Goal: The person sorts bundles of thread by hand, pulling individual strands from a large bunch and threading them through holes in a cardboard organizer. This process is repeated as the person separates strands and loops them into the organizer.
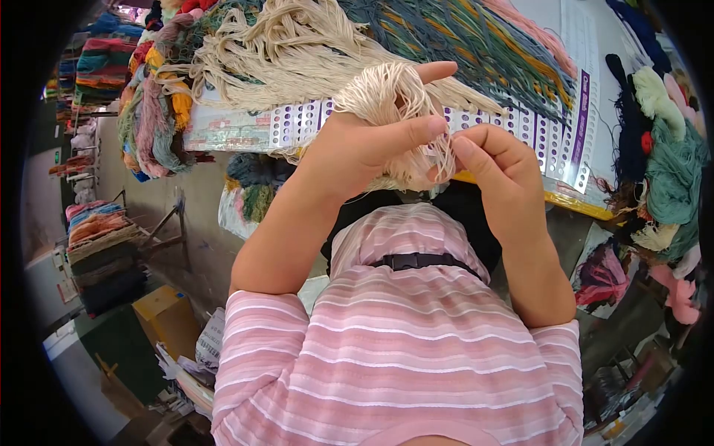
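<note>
While the left hand (364, 145) clamps a cream yarn bundle (394, 111) upright, the right hand (487, 160) pinches its strands at the tabletop (573, 201) edge.

No legible text: print on the white hole-punched card (554, 141), frame's upper right, and its purple side strip (581, 111) too small to read

Workroom interior: grey concrete floor (160, 197); shelves (104, 256) stacked with folded coloured yarn at left; a yellow cardboard box (169, 312) beside scattered papers (197, 372); even daylight.
</note>
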Demonstrator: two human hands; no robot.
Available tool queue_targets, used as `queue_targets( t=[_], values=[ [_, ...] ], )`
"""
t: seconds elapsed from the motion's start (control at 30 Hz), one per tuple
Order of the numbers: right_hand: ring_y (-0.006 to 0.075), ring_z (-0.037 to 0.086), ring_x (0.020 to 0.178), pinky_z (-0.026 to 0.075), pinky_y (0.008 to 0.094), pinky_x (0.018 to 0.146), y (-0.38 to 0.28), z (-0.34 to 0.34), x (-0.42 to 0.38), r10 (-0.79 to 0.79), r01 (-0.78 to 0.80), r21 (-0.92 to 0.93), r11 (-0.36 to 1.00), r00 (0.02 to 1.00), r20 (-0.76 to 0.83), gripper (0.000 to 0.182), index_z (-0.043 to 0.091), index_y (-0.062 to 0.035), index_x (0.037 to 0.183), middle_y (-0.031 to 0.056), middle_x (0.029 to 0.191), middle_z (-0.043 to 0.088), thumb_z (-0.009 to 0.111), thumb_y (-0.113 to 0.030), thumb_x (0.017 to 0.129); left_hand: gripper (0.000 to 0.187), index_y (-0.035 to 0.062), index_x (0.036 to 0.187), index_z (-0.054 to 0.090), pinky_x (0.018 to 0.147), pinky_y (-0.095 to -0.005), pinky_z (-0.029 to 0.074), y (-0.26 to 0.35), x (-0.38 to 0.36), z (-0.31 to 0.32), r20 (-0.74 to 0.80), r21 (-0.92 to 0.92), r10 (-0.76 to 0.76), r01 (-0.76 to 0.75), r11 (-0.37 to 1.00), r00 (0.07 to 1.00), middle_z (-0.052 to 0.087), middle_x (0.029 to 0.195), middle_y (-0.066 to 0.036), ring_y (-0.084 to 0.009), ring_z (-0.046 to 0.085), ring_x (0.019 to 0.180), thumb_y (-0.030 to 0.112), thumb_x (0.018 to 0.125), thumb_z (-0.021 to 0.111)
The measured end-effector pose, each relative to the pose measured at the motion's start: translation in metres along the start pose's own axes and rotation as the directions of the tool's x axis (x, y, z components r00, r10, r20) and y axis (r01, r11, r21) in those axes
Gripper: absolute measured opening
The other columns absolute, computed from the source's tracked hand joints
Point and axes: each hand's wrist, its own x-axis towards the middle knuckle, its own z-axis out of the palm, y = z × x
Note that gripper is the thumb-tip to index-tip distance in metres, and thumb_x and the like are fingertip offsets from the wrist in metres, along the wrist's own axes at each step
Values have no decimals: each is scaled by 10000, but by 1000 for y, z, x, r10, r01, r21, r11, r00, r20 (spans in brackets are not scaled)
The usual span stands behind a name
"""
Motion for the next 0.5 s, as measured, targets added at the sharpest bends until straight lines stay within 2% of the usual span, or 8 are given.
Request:
queue_targets(
  t=[0.3,0.5],
  values=[
    [69,561,763,460,206,685,1,7,0,-46,47,71,996,999,-11,112,586,41,959,41,851,613,569,-31,875,518,-72,1278,436,695,-253,452,3,-4,-7,10,-20,15,-15,1000,1000,593,856,-55,-115,569,794,51,804,607],
    [70,564,782,465,207,697,-2,10,0,-97,97,28,995,995,-13,107,585,41,954,42,850,612,574,-18,865,517,-64,1265,458,709,-246,456,9,-8,-4,-20,33,20,-20,999,1000,594,871,-48,-108,570,814,39,787,628]
  ],
)
